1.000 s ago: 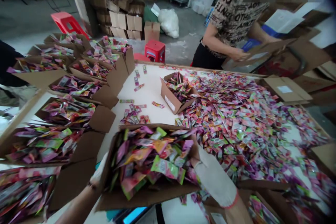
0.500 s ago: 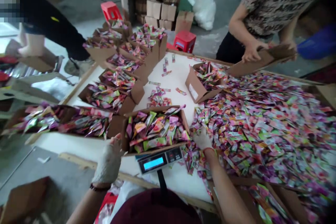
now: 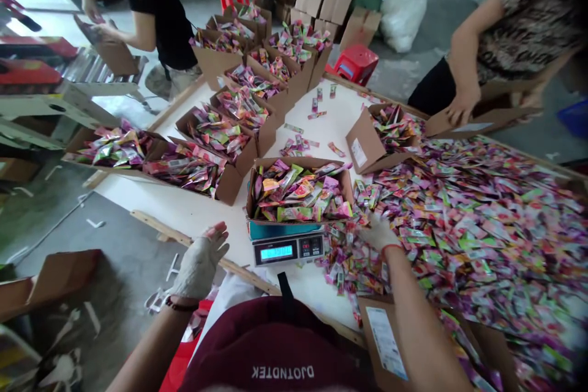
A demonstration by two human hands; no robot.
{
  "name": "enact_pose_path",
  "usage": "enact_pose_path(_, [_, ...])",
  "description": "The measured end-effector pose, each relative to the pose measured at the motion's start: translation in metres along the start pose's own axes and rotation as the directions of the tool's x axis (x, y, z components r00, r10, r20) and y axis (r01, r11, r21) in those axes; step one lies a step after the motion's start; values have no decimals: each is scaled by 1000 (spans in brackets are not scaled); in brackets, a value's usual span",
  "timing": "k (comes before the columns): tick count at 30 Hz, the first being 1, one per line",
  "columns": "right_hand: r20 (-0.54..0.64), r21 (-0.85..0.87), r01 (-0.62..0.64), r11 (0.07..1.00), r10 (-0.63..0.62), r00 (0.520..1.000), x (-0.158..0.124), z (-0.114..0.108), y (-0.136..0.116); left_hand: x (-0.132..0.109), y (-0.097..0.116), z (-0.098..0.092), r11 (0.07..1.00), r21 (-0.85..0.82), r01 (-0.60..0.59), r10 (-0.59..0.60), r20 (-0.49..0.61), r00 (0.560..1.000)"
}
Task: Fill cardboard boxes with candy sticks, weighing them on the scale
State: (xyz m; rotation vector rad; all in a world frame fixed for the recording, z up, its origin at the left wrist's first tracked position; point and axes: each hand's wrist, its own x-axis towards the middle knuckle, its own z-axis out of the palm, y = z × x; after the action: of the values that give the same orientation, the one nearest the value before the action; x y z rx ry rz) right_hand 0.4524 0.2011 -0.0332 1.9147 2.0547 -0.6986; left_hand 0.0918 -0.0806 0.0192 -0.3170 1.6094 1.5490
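Box (image 3: 347,184) filled with shiny packets (image 3: 294,214) sits on a scale (image 3: 275,254) with a lit display, on a white surface (image 3: 193,211). Left hand (image 3: 197,266), gloved, hovers empty beside the scale, fingers (image 3: 219,234) spread loose. Right hand (image 3: 379,234), also gloved, is at the near edge of a broad packet pile (image 3: 459,220); blur hides whether its fingers grasp anything. More filled boxes (image 3: 229,182) stand to the left. Beyond, two people (image 3: 156,18) handle cardboard.
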Motion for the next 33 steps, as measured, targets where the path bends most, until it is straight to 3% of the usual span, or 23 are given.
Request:
enact_pose_path(2, [-173, 100, 131, 986, -113, 978, 1, -45, -13, -3, -3, -1, 1000, -7, 4, -4, 4, 1000])
enact_pose_path(4, [-377, 231, 365, 902, -263, 888, -8, -81, -40, -6, -6, -2, 1000, -19, 12, -12, 1, 1000])
enact_pose_path(6, [-447, 299, 564, 770, -409, 796, -22, -101, -80, -9, -8, -3, 999, -29, 13, -13, 8, 1000])
enact_pose_path(8, [-370, 255, 704, 663, -605, 705, -37, -104, -125, -11, -11, -4, 999, -31, 13, -13, 26, 1000])
enact_pose_path(10, [-202, 64, 773, 631, -750, 629, -46, -95, -167, -13, -13, -6, 999, -31, 16, -15, 38, 999])
enact_pose_path(12, [-29, -150, 772, 617, -783, 621, -50, -83, -198, -15, -14, -10, 999, -34, 20, -19, 32, 999])
enact_pose_path(14, [53, -248, 756, 606, -770, 635, -49, -74, -212, -17, -15, -15, 999, -40, 17, -16, 17, 1000])
enact_pose_path(18, [14, -209, 784, 585, -800, 600, -47, -85, -194, -18, -16, -26, 999, -39, 20, -21, -28, 999])
enact_pose_path(21, [-177, -44, 756, 653, -750, 637, -58, -107, -159, -17, -17, -29, 999, -41, 34, -36, -43, 998])
enact_pose_path(24, [-357, 257, 669, 697, -575, 736, -76, -122, -126, -16, -17, -24, 999, -30, 33, -34, -4, 999])
enact_pose_path(27, [-417, 458, 551, 698, -378, 826, -92, -126, -105, -15, -16, -12, 1000, 4, 20, -20, 66, 998])
enact_pose_path(30, [-468, 516, 482, 708, -238, 851, -100, -126, -86, -15, -13, -2, 999, 42, 7, -12, 124, 992])
enact_pose_path(33, [-516, 429, 345, 835, -87, 852, -99, -126, -56, -14, -11, 1, 999, 46, -5, -2, 150, 989])
